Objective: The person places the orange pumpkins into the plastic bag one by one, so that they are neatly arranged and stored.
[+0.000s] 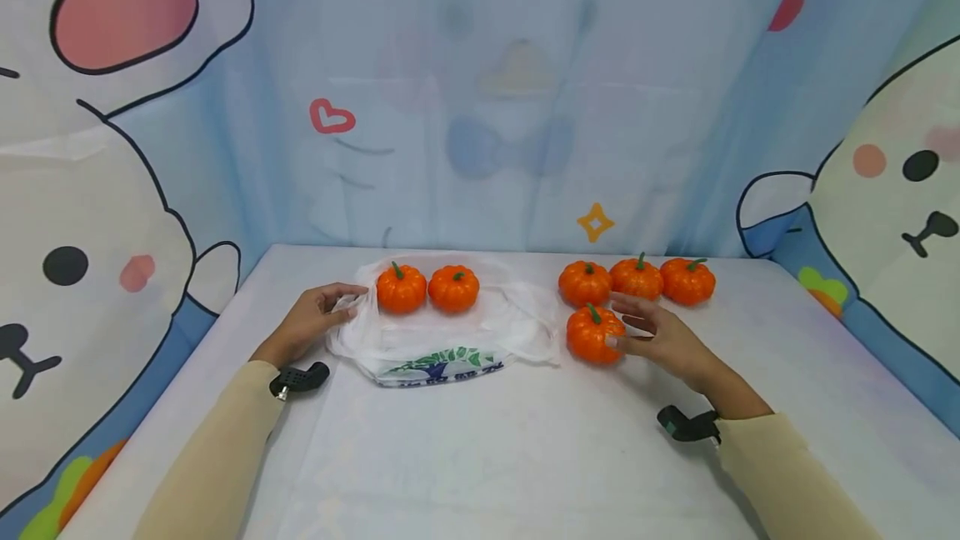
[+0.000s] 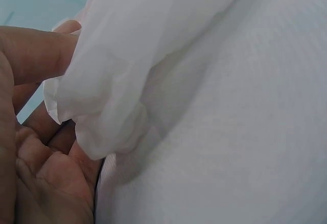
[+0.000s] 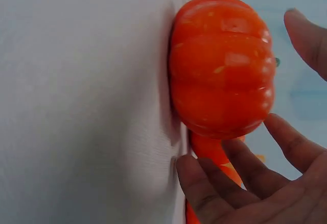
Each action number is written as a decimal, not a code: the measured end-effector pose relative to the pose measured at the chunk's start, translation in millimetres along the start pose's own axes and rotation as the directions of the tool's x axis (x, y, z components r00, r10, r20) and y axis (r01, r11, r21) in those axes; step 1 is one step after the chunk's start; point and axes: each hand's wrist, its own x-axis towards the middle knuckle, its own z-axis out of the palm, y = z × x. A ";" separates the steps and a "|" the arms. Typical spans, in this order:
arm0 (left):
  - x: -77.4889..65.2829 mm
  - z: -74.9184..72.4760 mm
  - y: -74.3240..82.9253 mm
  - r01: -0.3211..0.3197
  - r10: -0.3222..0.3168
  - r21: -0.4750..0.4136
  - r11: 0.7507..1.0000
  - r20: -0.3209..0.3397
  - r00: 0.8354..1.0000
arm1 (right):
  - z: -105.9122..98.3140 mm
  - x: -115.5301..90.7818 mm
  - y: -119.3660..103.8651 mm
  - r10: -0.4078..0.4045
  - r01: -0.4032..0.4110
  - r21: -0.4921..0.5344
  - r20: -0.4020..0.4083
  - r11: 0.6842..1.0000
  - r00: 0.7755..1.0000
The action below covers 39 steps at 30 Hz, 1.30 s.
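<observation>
A white plastic bag [image 1: 480, 336] with green and blue print lies flat on the table. On its far part sit two small orange pumpkins [image 1: 402, 290], side by side. My left hand [image 1: 309, 322] pinches the bag's left edge; crumpled plastic [image 2: 110, 101] shows between its fingers in the left wrist view. At the right, one more pumpkin [image 1: 591, 337] with a green stem stands just beyond the bag. Around its right side my right hand [image 1: 663, 346] reaches with fingers spread, not closed on it; the right wrist view shows thumb and fingers about this pumpkin [image 3: 222, 68].
Behind the front pumpkin, a row of three more pumpkins [image 1: 637, 277] stands near the table's back edge. The white-covered table [image 1: 495, 448] stretches toward me. A blue cartoon curtain [image 1: 480, 107] hangs behind, with printed cloth on both sides.
</observation>
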 end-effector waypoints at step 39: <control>1.0 -0.1 0.2 0.034 -0.034 -0.028 0.999 -0.008 0.999 | 80.6 93.4 -69.1 0.105 -0.109 -0.011 -0.177 0.994 0.979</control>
